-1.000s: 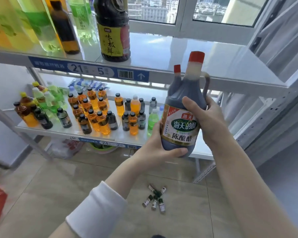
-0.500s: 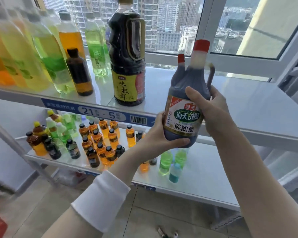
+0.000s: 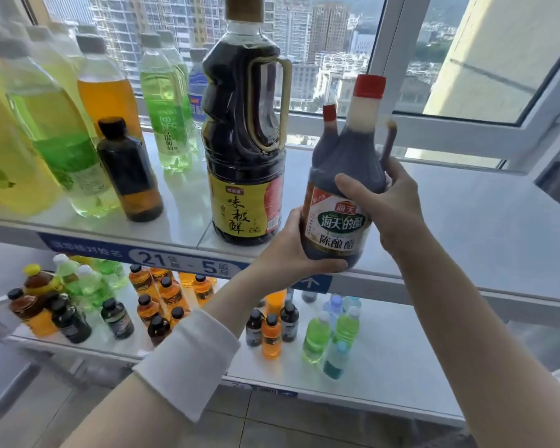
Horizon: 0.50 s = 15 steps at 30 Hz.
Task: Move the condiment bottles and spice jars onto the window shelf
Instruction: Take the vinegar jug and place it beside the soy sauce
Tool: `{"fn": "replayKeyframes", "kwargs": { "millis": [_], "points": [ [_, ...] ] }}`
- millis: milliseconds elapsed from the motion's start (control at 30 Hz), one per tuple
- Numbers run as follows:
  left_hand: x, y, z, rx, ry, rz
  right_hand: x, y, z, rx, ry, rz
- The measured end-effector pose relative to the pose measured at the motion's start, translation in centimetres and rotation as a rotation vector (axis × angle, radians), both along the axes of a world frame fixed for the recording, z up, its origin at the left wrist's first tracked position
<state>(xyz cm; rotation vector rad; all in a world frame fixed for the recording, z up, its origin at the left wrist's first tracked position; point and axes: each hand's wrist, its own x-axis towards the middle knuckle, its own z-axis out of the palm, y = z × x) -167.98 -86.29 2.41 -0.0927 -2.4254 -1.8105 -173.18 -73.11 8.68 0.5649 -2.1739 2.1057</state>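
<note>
Vinegar jug (image 3: 340, 202) in both hands, held upright over the front edge of the window shelf (image 3: 466, 227) — its base sits about level with that edge, and whether it touches the shelf cannot be told. The left hand (image 3: 291, 250) cups the jug's lower left side, thumb curled under the base. The right hand (image 3: 392, 205) wraps the shoulder from the right, thumb lying across the top of the label, fingers behind near the handle. A second, smaller red cap (image 3: 329, 112) shows just behind the jug's neck; what it belongs to is hidden.

Just left of the jug, nearly touching the left hand, a tall soy bottle (image 3: 244, 150) stands on the shelf. Further left are a small dark bottle (image 3: 130, 176) and a row of green, yellow and orange drink bottles (image 3: 72, 137) — some blurred at the frame edge. Right of the jug the shelf surface is bare white.

On the lower shelf (image 3: 395, 367) stand many small bottles (image 3: 162, 299), orange, dark and green.
</note>
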Motion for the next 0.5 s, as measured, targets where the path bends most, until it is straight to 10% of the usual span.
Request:
{"fn": "replayKeyframes", "kwargs": {
  "millis": [500],
  "points": [
    [-1.8, -1.1, -0.7, -0.107, -0.017, 0.095, -2.4, -1.2, -2.4, 0.029, 0.087, 0.037]
  ]
}}
